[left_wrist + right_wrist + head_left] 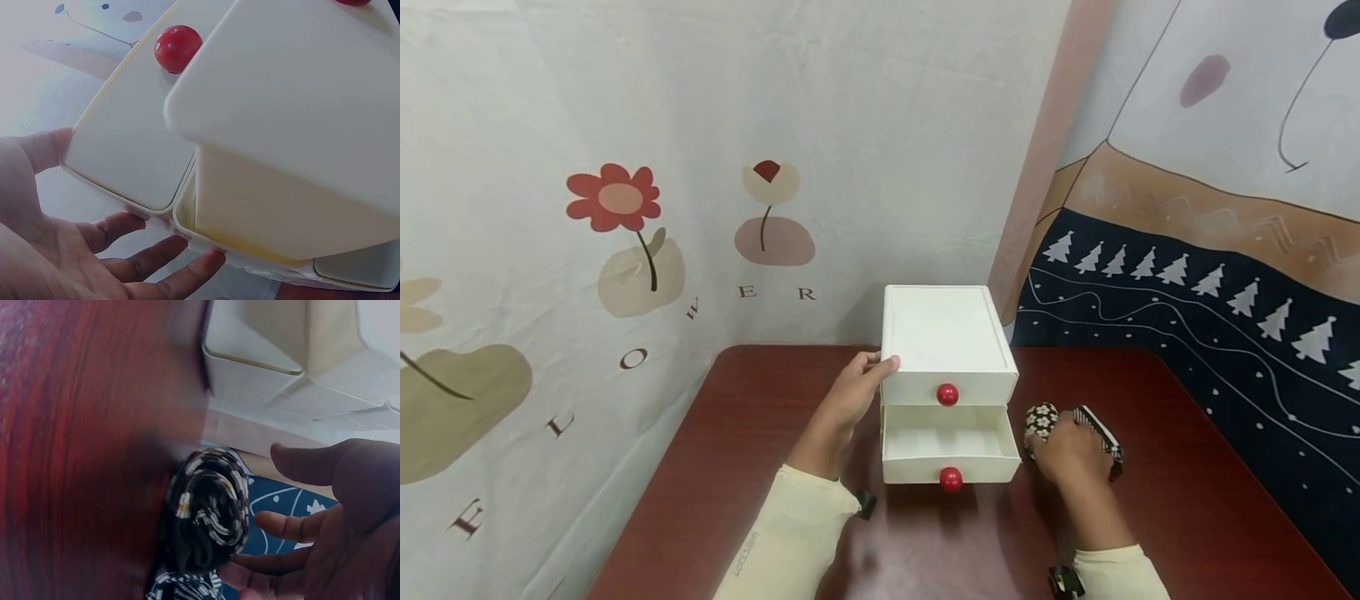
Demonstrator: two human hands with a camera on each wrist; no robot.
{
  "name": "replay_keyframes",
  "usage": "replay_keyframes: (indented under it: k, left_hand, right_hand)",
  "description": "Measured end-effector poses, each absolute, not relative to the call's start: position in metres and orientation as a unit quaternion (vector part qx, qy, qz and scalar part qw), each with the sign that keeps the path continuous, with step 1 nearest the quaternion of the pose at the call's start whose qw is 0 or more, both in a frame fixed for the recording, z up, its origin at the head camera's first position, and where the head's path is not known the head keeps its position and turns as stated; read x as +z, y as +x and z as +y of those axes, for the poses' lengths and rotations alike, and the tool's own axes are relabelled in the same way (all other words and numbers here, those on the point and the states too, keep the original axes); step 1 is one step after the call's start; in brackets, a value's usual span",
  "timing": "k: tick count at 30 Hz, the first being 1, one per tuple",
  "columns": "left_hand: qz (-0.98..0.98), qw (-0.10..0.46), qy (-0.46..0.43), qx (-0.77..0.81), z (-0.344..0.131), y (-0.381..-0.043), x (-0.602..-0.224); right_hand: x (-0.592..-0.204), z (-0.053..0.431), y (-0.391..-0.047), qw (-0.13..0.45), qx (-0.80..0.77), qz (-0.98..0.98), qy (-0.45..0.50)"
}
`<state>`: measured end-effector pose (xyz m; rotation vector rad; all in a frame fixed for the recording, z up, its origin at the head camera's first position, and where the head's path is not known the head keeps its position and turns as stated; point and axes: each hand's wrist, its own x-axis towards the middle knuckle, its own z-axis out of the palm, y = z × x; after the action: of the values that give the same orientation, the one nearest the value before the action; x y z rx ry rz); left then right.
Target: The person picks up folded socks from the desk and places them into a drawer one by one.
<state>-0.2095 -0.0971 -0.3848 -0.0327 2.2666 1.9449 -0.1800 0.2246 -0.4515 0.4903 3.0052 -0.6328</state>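
A white drawer box (947, 329) with red knobs stands on the table, its middle drawer (951, 471) pulled out; the part of that drawer's inside that shows is bare. My left hand (853, 392) rests on the box's left front edge, thumb on the top and fairly straight fingers along the side. In the left wrist view the fingertips (209, 259) touch the side wall. To the right of the box, my right hand (1071, 450) is at a rolled black-and-white flowered cloth (1041, 419) and a striped black-and-white cloth (1101, 433). Its fingers are spread beside the roll (212, 512).
The dark red wooden table (760, 433) extends on both sides of the box. Behind it hangs a pale printed cloth (850, 125) with flowers, close to the box's back. A navy cloth with white trees (1187, 333) hangs at the right.
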Motion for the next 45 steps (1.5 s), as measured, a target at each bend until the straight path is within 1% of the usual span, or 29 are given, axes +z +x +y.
replay_keyframes:
  k: [4, 8, 12, 16, 18, 23, 25, 32, 41, 45]
  left_hand:
    - [0.757, 0.076, -0.013, 0.649, -0.097, -0.209, -0.385]
    - [0.760, 0.081, -0.014, 0.644, -0.097, -0.211, -0.386]
    - [0.761, 0.081, -0.013, 0.643, -0.097, -0.212, -0.387]
    - [0.761, 0.080, -0.014, 0.644, -0.098, -0.212, -0.386]
    - [0.761, 0.079, -0.013, 0.643, -0.098, -0.211, -0.386]
    - [0.761, 0.078, -0.011, 0.643, -0.098, -0.211, -0.386]
    - [0.761, 0.079, -0.010, 0.643, -0.098, -0.211, -0.386]
    - [0.760, 0.078, -0.006, 0.645, -0.098, -0.211, -0.386]
    - [0.760, 0.079, -0.006, 0.645, -0.097, -0.210, -0.386]
    - [0.761, 0.078, -0.009, 0.644, -0.097, -0.210, -0.386]
  right_hand:
    - [-0.455, 0.223, -0.186, 0.025, -0.208, 0.963, 0.169]
    - [-0.459, 0.223, -0.189, 0.025, -0.206, 0.965, 0.160]
    - [-0.462, 0.224, -0.190, -0.003, -0.208, 0.969, 0.135]
    - [-0.467, 0.224, -0.192, -0.022, -0.228, 0.964, 0.132]
    - [-0.480, 0.230, -0.198, -0.037, -0.236, 0.963, 0.128]
    - [-0.481, 0.233, -0.199, -0.048, -0.263, 0.959, 0.090]
    - [-0.469, 0.229, -0.193, -0.031, -0.277, 0.957, 0.084]
    - [-0.466, 0.231, -0.196, 0.021, -0.300, 0.953, 0.047]
    - [-0.469, 0.235, -0.197, 0.055, -0.304, 0.951, 0.028]
    - [-0.470, 0.235, -0.196, 0.059, -0.320, 0.945, 0.016]
